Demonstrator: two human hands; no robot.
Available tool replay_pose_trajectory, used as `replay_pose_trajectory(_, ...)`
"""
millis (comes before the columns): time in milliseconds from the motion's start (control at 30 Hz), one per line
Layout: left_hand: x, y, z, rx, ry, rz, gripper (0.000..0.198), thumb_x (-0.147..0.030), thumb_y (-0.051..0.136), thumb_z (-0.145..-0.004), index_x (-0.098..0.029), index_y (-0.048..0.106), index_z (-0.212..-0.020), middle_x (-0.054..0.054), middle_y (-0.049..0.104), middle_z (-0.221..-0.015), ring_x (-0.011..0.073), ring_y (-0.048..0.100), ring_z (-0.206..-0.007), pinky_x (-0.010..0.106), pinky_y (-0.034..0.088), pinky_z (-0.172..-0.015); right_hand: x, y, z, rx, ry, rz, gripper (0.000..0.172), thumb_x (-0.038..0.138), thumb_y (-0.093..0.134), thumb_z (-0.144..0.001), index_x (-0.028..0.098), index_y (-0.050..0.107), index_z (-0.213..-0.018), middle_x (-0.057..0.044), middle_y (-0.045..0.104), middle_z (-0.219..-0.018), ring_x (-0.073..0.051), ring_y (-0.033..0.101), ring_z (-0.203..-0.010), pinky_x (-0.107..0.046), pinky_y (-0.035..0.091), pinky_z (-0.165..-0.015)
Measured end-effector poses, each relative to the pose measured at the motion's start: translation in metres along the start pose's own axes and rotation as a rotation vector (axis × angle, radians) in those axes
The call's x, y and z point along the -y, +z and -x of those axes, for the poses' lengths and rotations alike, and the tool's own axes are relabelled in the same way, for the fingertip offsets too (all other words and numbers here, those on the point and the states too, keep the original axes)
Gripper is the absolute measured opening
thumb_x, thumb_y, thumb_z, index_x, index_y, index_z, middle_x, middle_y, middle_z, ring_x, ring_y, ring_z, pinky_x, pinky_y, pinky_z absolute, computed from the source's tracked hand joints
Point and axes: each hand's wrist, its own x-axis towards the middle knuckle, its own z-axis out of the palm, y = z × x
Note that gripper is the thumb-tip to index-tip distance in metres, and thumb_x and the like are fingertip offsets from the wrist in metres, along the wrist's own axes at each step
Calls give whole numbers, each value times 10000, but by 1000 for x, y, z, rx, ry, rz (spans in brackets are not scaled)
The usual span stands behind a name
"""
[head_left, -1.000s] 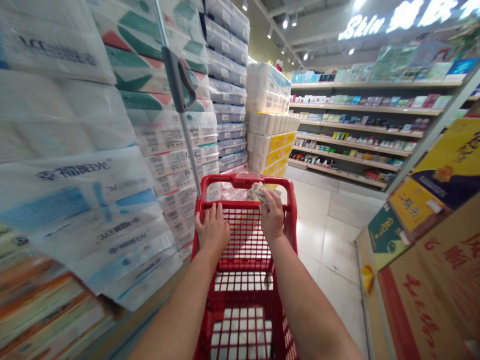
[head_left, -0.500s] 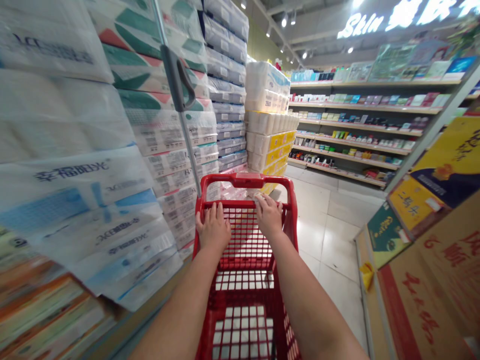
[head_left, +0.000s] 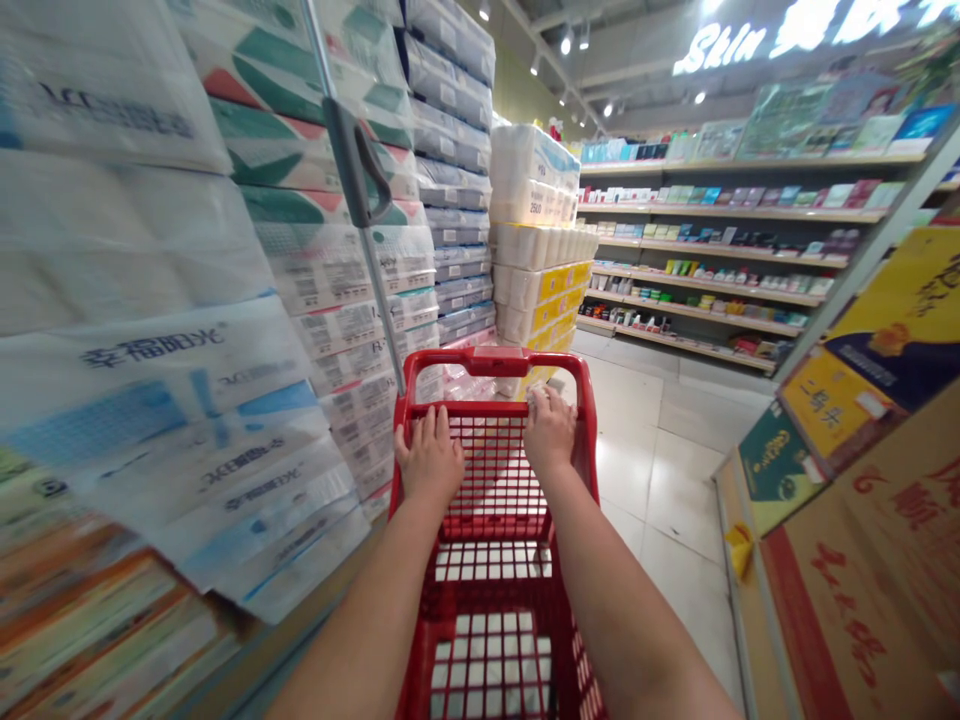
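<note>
Red plastic cart, square-holed grid, person's left hand spread over its smooth crossbar, right hand pinching a crumpled pale scrap, film-wrapped packs alongside.

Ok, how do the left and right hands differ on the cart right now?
The left hand shows nothing in its grasp; the right hand has a pale wad, mostly hidden, at its fingertips. The left hand's fingers lie fairly straight, while the right hand's look more bent. The left hand is toward the left side of the red cart, the right hand toward its right. Both are palm-down at the crossbar.
</note>
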Motion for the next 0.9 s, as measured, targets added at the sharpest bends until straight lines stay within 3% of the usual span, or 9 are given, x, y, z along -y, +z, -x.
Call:
replay_pose_trajectory(133, 0, -1, 0, 5, 2, 0, 609, -291, 405, -878, -111, 343, -1457, 135, 378, -1504, 286, 383, -1348, 523, 84, -1169, 4, 3, 3, 83, -173, -52, 364, 202, 399, -947, 268, 559, -1267, -70, 524, -1365, -226, 433, -1277, -473, 219, -1107)
replay_pose_trajectory(333, 0, 0, -1, -1, -1, 21, 602, -285, 400, -878, -112, 351, -1453, 138, 383, -1501, 283, 394, -1342, 516, 73, -1172, 4, 2, 2, 6, -54, -40, 419, 212, 380, -954, 177, 472, -1362, -124, 533, -1347, -238, 446, -1256, -440, 263, -1080)
replay_pose_trajectory(467, -1, 1, -1, -6, 5, 12, 608, -280, 409, -873, -100, 351, -1451, 145, 384, -1499, 286, 390, -1342, 524, 77, -1169, 6, 2, 2, 101, -253, -51, 385, 199, 396, -946, 254, 537, -1300, -62, 548, -1338, -217, 451, -1241, -410, 256, -1082)
replay_pose_trajectory(633, -1, 1, -1, 4, -3, 5, 597, -289, 398, -883, -110, 353, -1451, 138, 381, -1502, 275, 394, -1340, 515, 69, -1173, 5, 2, 1, 20, -67, -1, 337, 241, 439, -931, 263, 591, -1231, -70, 562, -1321, -277, 449, -1201, -504, 230, -1067)
replay_pose_trajectory(800, -1, 1, -2, -2, -4, 14, 609, -287, 412, -872, -109, 351, -1452, 144, 386, -1498, 279, 404, -1331, 520, 70, -1172, 10, 1, 5, 124, -168, 20, 451, 120, 476, -836, 263, 573, -1253, -70, 530, -1363, -265, 436, -1238, -497, 178, -1104)
replay_pose_trajectory(900, -2, 1, -1, -7, -2, 9, 607, -288, 412, -873, -104, 356, -1448, 144, 388, -1497, 277, 416, -1320, 522, 71, -1173, 14, -1, 7, 140, -186, -3, 484, 98, 432, -854, 252, 529, -1302, -57, 523, -1374, -228, 423, -1267, -473, 139, -1132)
